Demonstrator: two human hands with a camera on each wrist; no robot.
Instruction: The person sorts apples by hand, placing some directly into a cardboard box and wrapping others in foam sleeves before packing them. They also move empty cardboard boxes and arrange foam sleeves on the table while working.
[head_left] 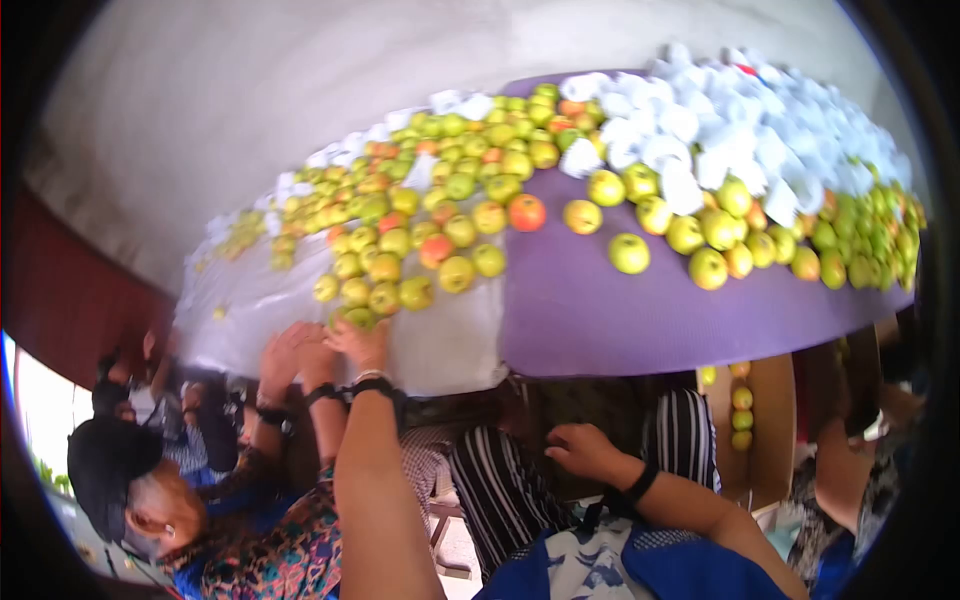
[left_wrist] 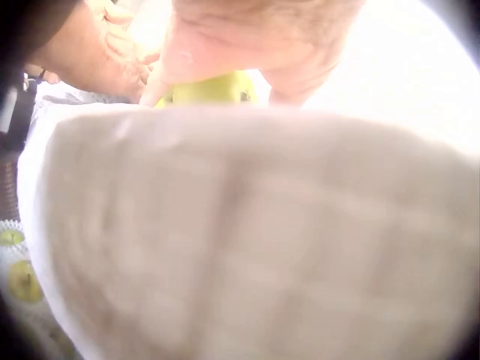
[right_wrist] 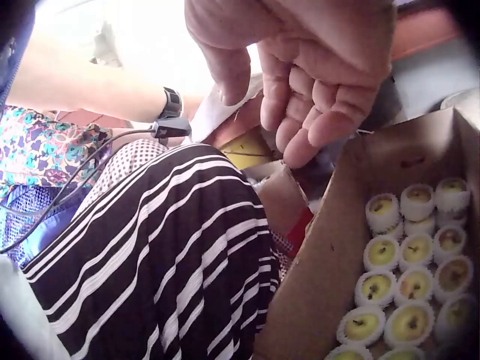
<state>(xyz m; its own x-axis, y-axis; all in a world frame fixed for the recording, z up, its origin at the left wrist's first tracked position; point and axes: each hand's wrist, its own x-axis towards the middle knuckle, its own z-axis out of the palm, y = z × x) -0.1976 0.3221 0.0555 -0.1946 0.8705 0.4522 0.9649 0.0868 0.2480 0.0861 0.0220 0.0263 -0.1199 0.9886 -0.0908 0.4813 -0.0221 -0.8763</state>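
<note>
My left hand (head_left: 360, 343) reaches to the front edge of the apple pile on the table. Its fingers and thumb go round a yellow-green apple (head_left: 357, 318). In the left wrist view that apple (left_wrist: 214, 90) shows between thumb and fingers, its lower part hidden by the blurred table edge. My right hand (head_left: 585, 450) hangs over my lap, holding nothing. Seen from the right wrist, the fingers of this hand (right_wrist: 315, 82) are loosely curled, near an open carton (right_wrist: 315, 247) of apples in white foam nets.
Many loose apples (head_left: 440, 248) cover the pale sheet on the table. More apples and a heap of white foam nets (head_left: 740, 130) lie on the purple cover (head_left: 620, 315). Close on the left, another person in a black cap (head_left: 110, 460) has both hands (head_left: 298, 352) at the table edge.
</note>
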